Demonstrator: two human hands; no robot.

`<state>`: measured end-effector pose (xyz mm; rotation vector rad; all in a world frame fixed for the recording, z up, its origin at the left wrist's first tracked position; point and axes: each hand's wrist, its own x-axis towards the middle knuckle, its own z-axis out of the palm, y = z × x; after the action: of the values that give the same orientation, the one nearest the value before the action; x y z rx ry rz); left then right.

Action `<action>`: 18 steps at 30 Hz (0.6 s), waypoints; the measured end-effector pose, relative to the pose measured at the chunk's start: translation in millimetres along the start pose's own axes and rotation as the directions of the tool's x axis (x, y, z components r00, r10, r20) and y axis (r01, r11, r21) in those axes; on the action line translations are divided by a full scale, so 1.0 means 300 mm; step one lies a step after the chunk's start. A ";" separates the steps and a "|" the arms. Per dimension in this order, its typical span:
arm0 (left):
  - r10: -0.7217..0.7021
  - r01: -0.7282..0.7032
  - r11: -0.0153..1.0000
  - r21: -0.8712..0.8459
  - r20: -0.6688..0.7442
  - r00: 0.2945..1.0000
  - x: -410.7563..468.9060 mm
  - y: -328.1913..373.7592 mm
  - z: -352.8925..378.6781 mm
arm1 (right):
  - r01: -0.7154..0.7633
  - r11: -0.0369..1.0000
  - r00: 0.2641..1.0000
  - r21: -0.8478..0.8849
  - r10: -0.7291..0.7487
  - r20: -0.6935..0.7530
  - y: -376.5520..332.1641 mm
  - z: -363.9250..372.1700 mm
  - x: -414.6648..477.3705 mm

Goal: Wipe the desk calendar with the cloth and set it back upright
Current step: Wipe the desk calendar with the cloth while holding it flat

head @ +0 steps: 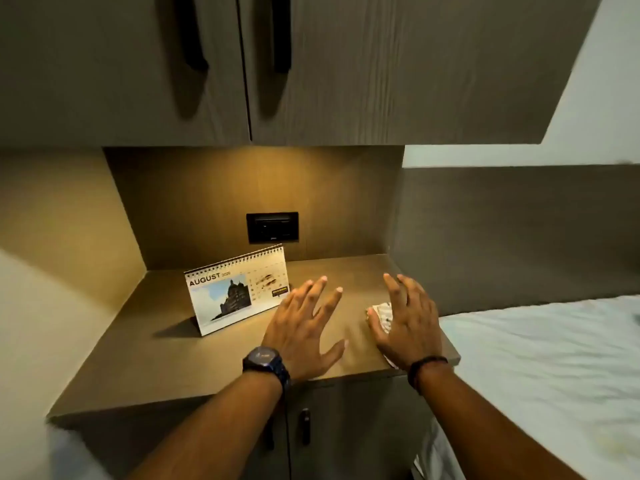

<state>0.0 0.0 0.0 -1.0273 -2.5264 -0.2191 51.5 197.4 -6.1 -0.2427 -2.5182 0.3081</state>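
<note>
The desk calendar [237, 291] stands upright on the brown side-table top [156, 358], showing an August page with a building photo. My left hand [304, 327] hovers just right of the calendar, fingers spread, holding nothing. My right hand [405, 323] is spread over a light patterned cloth [381, 315] lying near the table's right edge. The palm hides most of the cloth, and I cannot tell whether the hand touches it.
A black socket panel [272, 227] sits on the back wall behind the calendar. Overhead cabinets [311, 64] with black handles hang above. A bed with white sheets [554, 358] lies to the right. Cabinet doors [304, 427] are below the table top.
</note>
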 end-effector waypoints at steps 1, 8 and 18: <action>-0.028 0.029 0.999 -0.013 0.063 0.998 0.012 -0.009 0.050 | -0.053 0.999 0.996 0.009 0.052 0.068 0.031 0.044 0.008; -0.190 0.225 0.970 -0.094 0.284 0.940 0.139 -0.076 0.410 | -0.262 0.960 0.895 -0.102 0.281 0.345 0.228 0.328 0.098; -0.177 0.239 0.969 -0.067 0.491 0.853 0.120 -0.124 0.575 | -0.258 0.949 0.875 -0.181 0.309 0.373 0.248 0.485 0.117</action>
<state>-102.1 46.0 -140.9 -0.9408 -3.1224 -0.2052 -52.8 252.9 -124.3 -0.6674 -2.9099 0.3417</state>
